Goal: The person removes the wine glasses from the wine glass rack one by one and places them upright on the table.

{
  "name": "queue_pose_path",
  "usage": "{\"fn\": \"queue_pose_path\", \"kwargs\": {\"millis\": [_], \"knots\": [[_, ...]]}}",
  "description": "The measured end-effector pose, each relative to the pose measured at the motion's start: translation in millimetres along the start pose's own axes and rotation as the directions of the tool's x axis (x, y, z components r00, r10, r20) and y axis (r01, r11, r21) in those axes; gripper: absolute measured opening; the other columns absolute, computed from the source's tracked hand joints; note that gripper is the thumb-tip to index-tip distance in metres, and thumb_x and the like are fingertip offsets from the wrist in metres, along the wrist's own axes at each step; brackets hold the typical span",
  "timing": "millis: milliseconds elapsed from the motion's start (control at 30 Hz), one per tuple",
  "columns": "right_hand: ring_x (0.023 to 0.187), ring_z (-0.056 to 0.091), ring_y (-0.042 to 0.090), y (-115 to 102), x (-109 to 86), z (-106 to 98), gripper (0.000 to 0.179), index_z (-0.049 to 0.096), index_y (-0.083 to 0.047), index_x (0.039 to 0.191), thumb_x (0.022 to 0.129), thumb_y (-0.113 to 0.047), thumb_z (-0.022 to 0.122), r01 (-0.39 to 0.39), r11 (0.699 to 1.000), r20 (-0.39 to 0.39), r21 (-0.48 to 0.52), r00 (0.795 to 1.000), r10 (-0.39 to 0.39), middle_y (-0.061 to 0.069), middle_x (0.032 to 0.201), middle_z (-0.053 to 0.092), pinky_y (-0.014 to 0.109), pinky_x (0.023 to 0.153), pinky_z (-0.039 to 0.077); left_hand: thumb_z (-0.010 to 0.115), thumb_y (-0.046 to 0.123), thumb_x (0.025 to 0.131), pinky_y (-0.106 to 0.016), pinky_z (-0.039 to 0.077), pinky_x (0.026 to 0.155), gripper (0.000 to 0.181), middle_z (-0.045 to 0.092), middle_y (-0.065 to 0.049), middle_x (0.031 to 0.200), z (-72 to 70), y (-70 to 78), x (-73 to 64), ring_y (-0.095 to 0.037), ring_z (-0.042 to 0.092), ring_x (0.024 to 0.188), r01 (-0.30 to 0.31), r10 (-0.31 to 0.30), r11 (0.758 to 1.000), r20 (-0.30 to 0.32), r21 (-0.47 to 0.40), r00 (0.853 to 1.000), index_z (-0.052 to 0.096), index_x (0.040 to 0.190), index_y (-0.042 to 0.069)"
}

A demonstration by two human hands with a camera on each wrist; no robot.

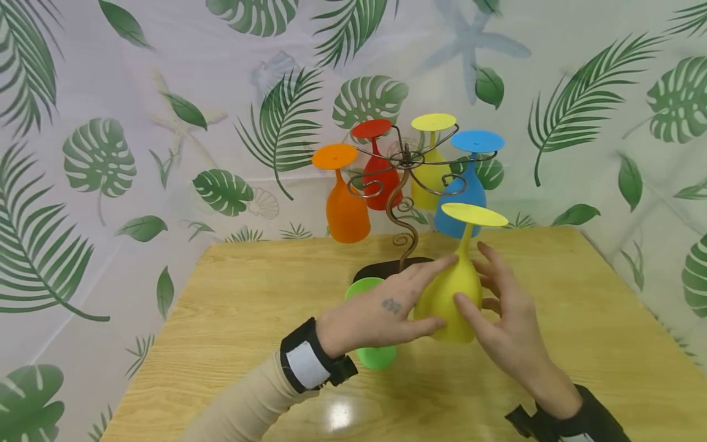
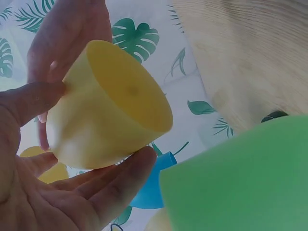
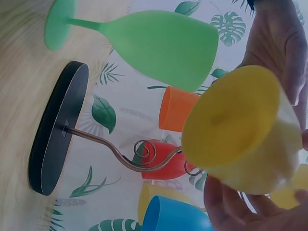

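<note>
A yellow plastic goblet (image 1: 459, 285) is upside down in the air, its round foot on top. My left hand (image 1: 381, 313) holds the bowl from the left, with thumb and fingers around it (image 2: 82, 130). From the right, my right hand (image 1: 513, 328) grips the same bowl, thumb in front and fingers behind. The goblet's open mouth (image 3: 233, 118) shows in the right wrist view. A green goblet (image 1: 377, 358) stands upright on the table, partly hidden by my left hand and wrist. Behind is a metal goblet rack (image 1: 407, 161) with curled wire arms.
Orange (image 1: 347, 212), red (image 1: 381, 181), another yellow (image 1: 428, 178) and blue (image 1: 469, 190) goblets hang upside down from the rack. Its dark oval base (image 3: 57, 130) rests on the wooden table (image 1: 248, 294). A leaf-patterned backdrop (image 1: 182, 184) stands behind the table.
</note>
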State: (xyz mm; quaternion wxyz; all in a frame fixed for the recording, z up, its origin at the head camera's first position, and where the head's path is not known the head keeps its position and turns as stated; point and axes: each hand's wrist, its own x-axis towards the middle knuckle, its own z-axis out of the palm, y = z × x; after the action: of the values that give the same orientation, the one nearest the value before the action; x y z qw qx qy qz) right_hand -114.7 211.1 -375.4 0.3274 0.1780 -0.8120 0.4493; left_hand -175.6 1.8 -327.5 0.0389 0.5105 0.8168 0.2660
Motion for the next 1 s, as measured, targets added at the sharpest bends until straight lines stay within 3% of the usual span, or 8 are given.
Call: {"fn": "queue_pose_path", "kwargs": {"millis": [100,233,333,500,633,767,900,1000], "knots": [[0.106,0.061,-0.003,-1.0,-3.6,-0.1,0.079,0.043,-0.01,0.155,0.083,0.01,0.069,0.004,1.0,0.017,0.013,1.0,-0.004,0.022,0.132,0.063,0.012,0.07,0.055,0.067,0.033,0.099,-0.024,0.047,0.105,0.084,0.045,-0.01,0.153,2.8,0.8,-2.3,-0.015,0.051,0.128,-0.007,0.007,1.0,-0.01,-0.001,1.0,0.016,0.164,0.017],[0.102,0.061,-0.003,-1.1,-3.9,-3.1,0.064,0.053,-0.008,0.148,0.088,0.009,0.067,0.031,0.999,0.074,0.009,0.997,-0.032,0.014,0.132,0.064,0.016,0.067,0.058,0.067,0.038,0.098,-0.018,0.05,0.085,0.085,0.052,-0.007,0.14,3.4,1.2,-6.0,-0.012,0.054,0.109,-0.003,0.003,1.0,-0.021,-0.021,1.0,0.016,0.165,0.022],[0.101,0.061,-0.001,-1.1,-3.6,-6.2,0.058,0.052,-0.008,0.148,0.092,0.006,0.062,0.037,0.999,0.116,0.006,0.993,-0.037,0.013,0.131,0.063,0.016,0.07,0.058,0.068,0.041,0.097,-0.017,0.05,0.078,0.086,0.054,-0.006,0.133,3.2,1.7,-7.0,-0.012,0.053,0.102,0.005,-0.006,0.998,-0.023,-0.062,1.0,0.017,0.165,0.024],[0.107,0.06,0.003,0.1,-3.5,-8.3,0.049,0.054,-0.004,0.146,0.099,0.007,0.045,0.071,0.996,0.112,0.045,0.991,-0.076,0.01,0.135,0.062,0.011,0.084,0.051,0.072,0.04,0.095,-0.017,0.055,0.078,0.085,0.057,-0.003,0.13,0.9,4.2,-6.3,-0.004,0.06,0.097,0.029,-0.03,0.982,-0.001,-0.189,1.0,0.024,0.163,0.023],[0.125,0.058,0.003,1.6,-3.7,-10.0,0.049,0.057,0.0,0.143,0.101,0.01,0.033,0.06,0.991,0.122,0.124,0.99,-0.075,-0.005,0.143,0.061,0.011,0.099,0.045,0.073,0.039,0.094,-0.018,0.057,0.074,0.081,0.062,0.001,0.121,-2.2,6.5,-8.4,-0.001,0.066,0.086,0.077,-0.07,0.953,0.033,-0.292,0.997,0.029,0.161,0.027],[0.103,0.066,0.0,4.8,-4.4,-10.6,0.048,0.061,0.004,0.137,0.099,0.016,0.036,0.024,0.981,0.125,0.191,0.991,-0.049,-0.014,0.135,0.065,0.011,0.082,0.051,0.073,0.038,0.095,-0.02,0.058,0.068,0.077,0.064,0.001,0.112,-4.3,7.6,-12.7,0.0,0.067,0.077,0.109,-0.095,0.936,0.058,-0.333,0.994,0.032,0.16,0.03],[0.103,0.068,-0.001,9.2,-4.0,-9.4,0.051,0.063,0.004,0.136,0.089,0.024,0.055,0.043,0.98,0.132,0.197,0.989,-0.07,-0.01,0.132,0.067,0.011,0.08,0.054,0.07,0.035,0.096,-0.027,0.06,0.065,0.071,0.064,-0.001,0.114,-7.2,7.9,-15.2,-0.007,0.071,0.073,0.162,-0.13,0.882,0.102,-0.443,0.986,0.035,0.159,0.032],[0.111,0.065,-0.003,13.6,-5.4,-7.2,0.061,0.061,0.001,0.139,0.081,0.014,0.076,0.091,0.987,0.167,0.135,0.979,-0.114,-0.006,0.132,0.067,0.013,0.084,0.055,0.065,0.036,0.098,-0.035,0.062,0.064,0.065,0.064,-0.003,0.111,-9.0,7.1,-17.0,-0.018,0.072,0.068,0.23,-0.176,0.806,0.15,-0.546,0.973,0.038,0.157,0.031]]}}
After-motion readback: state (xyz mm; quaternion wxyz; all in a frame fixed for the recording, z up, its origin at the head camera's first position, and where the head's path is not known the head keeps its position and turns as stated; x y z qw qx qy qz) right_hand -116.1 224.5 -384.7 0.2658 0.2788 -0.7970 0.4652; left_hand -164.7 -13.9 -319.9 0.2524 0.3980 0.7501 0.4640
